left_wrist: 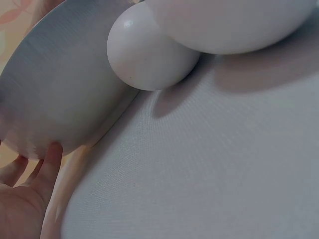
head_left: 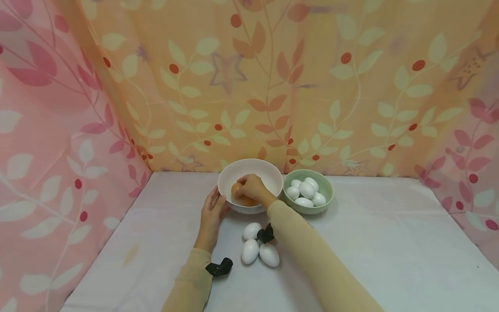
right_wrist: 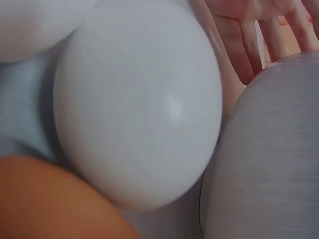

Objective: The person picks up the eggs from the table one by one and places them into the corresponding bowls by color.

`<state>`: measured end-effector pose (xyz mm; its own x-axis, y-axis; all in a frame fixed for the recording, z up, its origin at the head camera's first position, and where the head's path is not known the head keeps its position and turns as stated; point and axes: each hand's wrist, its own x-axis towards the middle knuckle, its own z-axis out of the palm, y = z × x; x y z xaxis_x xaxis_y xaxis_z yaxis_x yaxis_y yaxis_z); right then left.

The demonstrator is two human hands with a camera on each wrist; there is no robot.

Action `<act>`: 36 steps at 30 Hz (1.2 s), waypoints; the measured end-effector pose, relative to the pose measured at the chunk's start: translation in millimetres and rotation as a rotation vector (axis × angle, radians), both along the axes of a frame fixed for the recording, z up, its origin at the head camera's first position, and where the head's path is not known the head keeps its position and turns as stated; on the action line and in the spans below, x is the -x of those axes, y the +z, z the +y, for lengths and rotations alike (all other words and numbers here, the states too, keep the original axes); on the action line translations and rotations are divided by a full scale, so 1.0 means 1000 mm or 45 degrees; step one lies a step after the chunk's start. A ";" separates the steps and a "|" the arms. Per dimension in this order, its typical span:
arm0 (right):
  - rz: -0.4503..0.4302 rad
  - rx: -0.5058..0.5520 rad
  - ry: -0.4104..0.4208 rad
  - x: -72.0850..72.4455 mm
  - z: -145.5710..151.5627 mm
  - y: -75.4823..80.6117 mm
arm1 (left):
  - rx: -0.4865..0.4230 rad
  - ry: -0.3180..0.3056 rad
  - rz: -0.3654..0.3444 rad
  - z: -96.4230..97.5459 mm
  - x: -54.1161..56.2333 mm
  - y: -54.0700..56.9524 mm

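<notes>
In the head view my right hand (head_left: 253, 188) reaches into the large white bowl (head_left: 269, 169) and pinches a brown egg (head_left: 235, 190). More brown egg surface (head_left: 247, 201) shows beneath that hand. My left hand (head_left: 212, 210) rests against the bowl's left side; in the left wrist view its fingertips (left_wrist: 55, 149) touch the outer wall. On the cloth in front of the bowl lie several white eggs (head_left: 250, 251), with another brown egg (right_wrist: 55, 204) beside them in the right wrist view, mostly hidden by the right wrist camera in the head view.
A green bowl (head_left: 329, 195) full of white eggs (head_left: 307, 189) stands right beside the white bowl. White cloth (head_left: 390, 242) covers the table. A patterned curtain (head_left: 273, 86) hangs behind, with pink cloth (head_left: 39, 173) at the left side.
</notes>
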<state>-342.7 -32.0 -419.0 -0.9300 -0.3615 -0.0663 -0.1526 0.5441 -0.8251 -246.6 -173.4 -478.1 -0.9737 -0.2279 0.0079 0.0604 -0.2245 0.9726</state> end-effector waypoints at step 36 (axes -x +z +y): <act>-0.050 0.563 -0.139 -0.102 0.069 0.022 | -0.018 0.000 -0.027 -0.001 0.000 0.002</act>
<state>-241.1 37.2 -396.6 -0.9640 -0.2634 0.0362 -0.0779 0.1494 -0.9857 -246.7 -174.1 -476.4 -0.9735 -0.2281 -0.0159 0.0400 -0.2379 0.9705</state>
